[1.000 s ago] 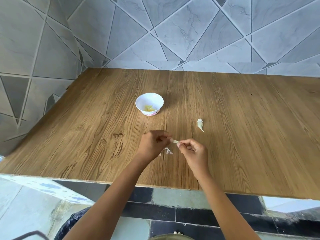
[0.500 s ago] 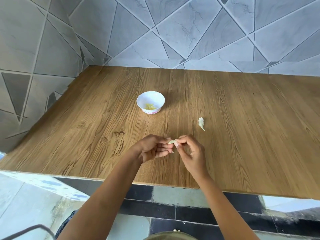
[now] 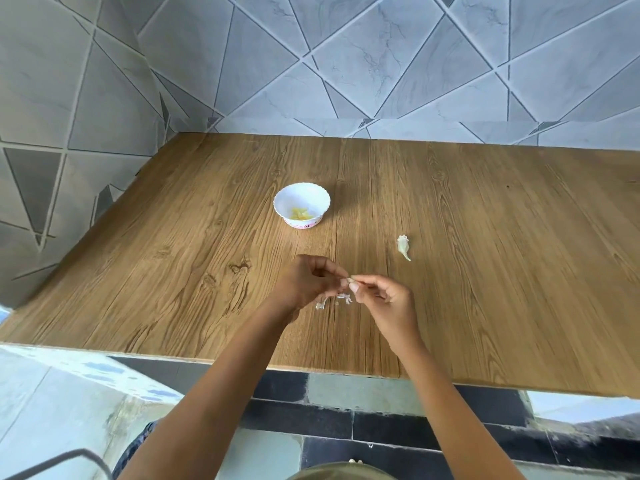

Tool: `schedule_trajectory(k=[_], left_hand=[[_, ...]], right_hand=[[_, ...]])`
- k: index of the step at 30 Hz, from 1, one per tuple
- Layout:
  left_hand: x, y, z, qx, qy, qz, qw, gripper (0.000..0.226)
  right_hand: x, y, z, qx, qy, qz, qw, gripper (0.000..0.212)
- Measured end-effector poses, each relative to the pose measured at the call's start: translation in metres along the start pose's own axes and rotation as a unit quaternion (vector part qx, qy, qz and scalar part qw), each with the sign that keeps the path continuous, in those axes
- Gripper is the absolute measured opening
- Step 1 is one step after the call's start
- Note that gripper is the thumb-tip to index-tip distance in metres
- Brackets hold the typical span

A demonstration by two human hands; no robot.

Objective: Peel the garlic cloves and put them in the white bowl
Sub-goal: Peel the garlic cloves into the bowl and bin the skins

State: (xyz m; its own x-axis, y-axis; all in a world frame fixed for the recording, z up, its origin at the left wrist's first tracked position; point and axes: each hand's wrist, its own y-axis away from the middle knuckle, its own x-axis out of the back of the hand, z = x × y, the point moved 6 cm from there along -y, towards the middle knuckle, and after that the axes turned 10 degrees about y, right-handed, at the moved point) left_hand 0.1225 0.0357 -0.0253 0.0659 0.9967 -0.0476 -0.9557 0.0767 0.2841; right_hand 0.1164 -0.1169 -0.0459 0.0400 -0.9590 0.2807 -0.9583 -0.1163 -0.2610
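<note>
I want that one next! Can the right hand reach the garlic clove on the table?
Probably yes: nothing lies between the right hand and that garlic clove, though it's pinching another.

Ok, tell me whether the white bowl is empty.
No, pale yellow peeled cloves lie at the bottom of the white bowl.

Bright even daylight, soft shadows — edges warped

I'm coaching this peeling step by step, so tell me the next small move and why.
Probably strip off any remaining skin. Both the left hand and right hand pinch the clove above the table, and skin scraps lie beneath, so it likely isn't ready for the bowl.
</note>
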Motion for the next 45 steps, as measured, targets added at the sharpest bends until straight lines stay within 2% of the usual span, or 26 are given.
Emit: schedule_trajectory(k=[2,5,9,16,22,24,28,30,34,39,42,45], left_hand=[[-0.001,0.0,0.001,-0.03,-0.018,0.007,0.999,0.009],[-0.003,0.0,0.001,-0.045,-0.042,0.018,0.998,0.006],[-0.004,-0.001,0.002,-0.039,-0.075,-0.01,0.996,0.004],[-0.005,-0.003,-0.001,0.016,-0.027,-0.044,0.999,0.007],[-0.004,0.0,-0.005,-0.003,0.036,-0.035,0.999,0.015],[-0.003,0.002,-0.003,-0.029,0.008,-0.045,0.999,0.014],[-0.004,0.003,0.006,-0.111,-0.134,-0.053,0.983,0.013],[-0.005,0.001,0.008,-0.122,-0.152,-0.046,0.98,0.011],[-0.006,0.001,0.008,-0.054,-0.088,-0.059,0.993,0.007],[-0.007,0.0,0.004,0.012,-0.047,-0.044,0.998,0.004],[-0.007,-0.001,0.002,0.021,-0.041,-0.042,0.998,0.007],[-0.005,-0.003,-0.002,0.025,-0.035,-0.026,0.999,0.009]], right_hand=[[-0.002,0.001,0.005,-0.073,-0.093,-0.008,0.993,0.015],[-0.003,0.001,0.008,-0.101,-0.132,-0.009,0.986,0.014],[-0.004,0.003,0.007,-0.083,-0.103,-0.014,0.991,0.017],[-0.005,0.008,0.005,-0.046,-0.057,-0.02,0.997,0.012],[-0.002,0.005,0.006,-0.06,-0.056,0.002,0.997,0.014],[0.001,0.004,0.009,-0.065,-0.048,0.011,0.997,0.013],[0.0,0.003,0.008,-0.056,-0.01,0.006,0.998,0.009],[0.0,0.002,0.006,-0.047,0.015,0.007,0.999,0.01],[-0.001,0.003,0.003,-0.031,0.041,0.008,0.999,0.022],[-0.005,0.009,0.004,-0.011,0.066,0.04,0.997,0.012],[-0.006,0.01,0.005,0.004,0.085,0.044,0.995,0.01],[-0.006,0.007,0.009,-0.021,0.066,0.032,0.997,0.009]])
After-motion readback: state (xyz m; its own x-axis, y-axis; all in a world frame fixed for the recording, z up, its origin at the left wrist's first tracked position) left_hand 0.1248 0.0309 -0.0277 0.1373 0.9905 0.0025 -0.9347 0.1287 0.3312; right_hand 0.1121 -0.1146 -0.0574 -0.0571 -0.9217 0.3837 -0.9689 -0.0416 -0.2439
